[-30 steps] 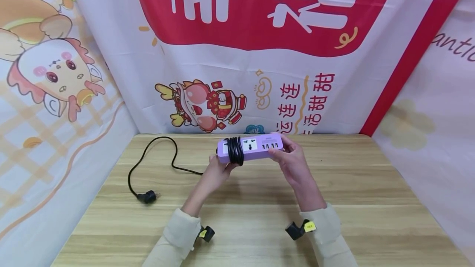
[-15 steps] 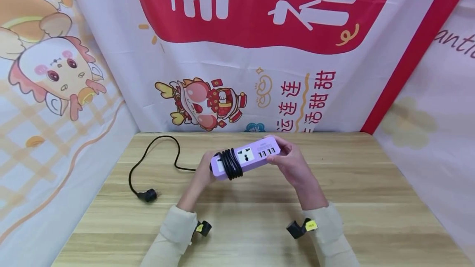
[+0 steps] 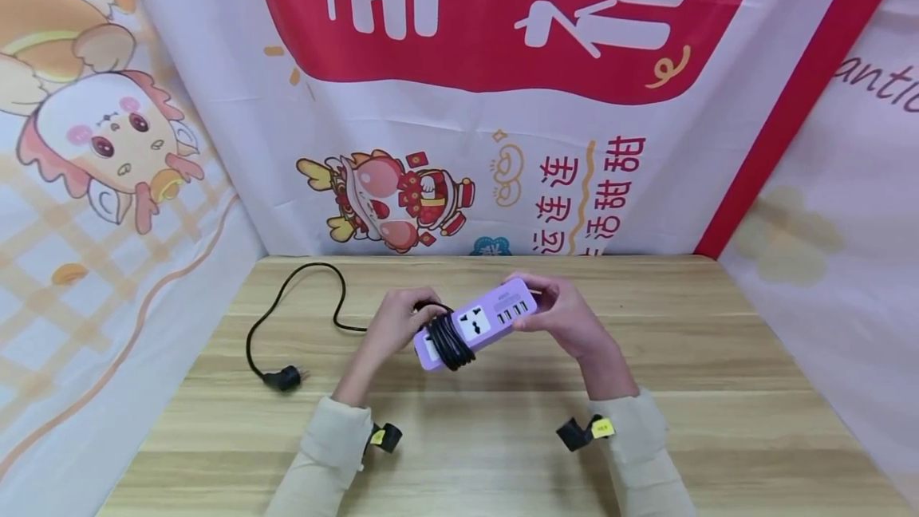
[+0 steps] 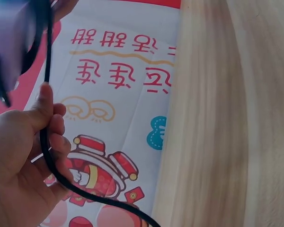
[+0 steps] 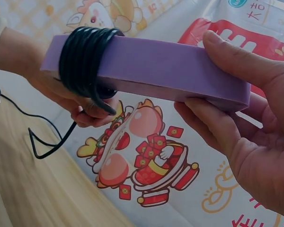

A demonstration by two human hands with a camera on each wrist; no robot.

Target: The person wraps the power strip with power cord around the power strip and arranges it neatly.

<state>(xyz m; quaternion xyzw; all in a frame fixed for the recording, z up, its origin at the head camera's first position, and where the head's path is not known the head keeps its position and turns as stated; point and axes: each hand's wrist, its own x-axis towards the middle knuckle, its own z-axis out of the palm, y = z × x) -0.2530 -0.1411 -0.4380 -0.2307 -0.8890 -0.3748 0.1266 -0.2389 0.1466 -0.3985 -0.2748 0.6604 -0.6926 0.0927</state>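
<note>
A purple power strip is held tilted above the table, its right end higher, sockets and USB ports facing up. Several turns of black cable wrap its left part. My right hand grips the right end, thumb on one side and fingers on the other, as the right wrist view shows with the strip and the hand. Behind the coil, my left hand pinches the cable; in the left wrist view the cable runs between thumb and curled fingers of that hand.
The loose cable curves over the left part of the wooden table, ending in a black plug. Printed cloth walls stand behind and on both sides. Each wrist carries a small black camera.
The strip's left end has dropped and its right end now sits higher. My left hand has moved from the strip's left end to behind the coil, raising a stretch of cable.
</note>
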